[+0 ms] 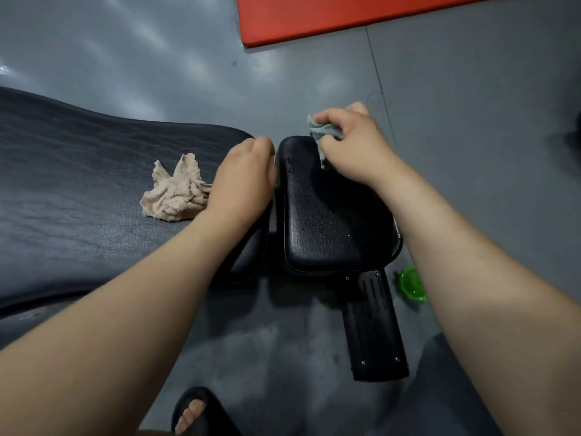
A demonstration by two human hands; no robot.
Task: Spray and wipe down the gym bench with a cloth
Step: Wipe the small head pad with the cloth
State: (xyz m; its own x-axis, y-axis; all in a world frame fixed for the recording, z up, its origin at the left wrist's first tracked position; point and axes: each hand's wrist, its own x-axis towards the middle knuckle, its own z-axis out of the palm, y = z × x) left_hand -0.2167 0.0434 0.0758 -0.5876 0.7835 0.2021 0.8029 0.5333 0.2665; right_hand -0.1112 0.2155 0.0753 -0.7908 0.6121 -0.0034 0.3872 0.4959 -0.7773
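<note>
Gym bench seat pad [330,221], frame centre, beaded with droplets. Right hand [355,143] bunching grey cloth [320,130] at its far corner, likely starting the wipe. Left hand [242,180] on back pad [78,184] end, probably bracing; fingers tucked into gap, grip unclear. Beige cloth [176,193] parked beside.

Grey floor on my feed
I see a glossy grey floor [157,58] catching pale light patches, one seam [379,80] crossing it, a red mat [345,14] at the far edge.
</note>
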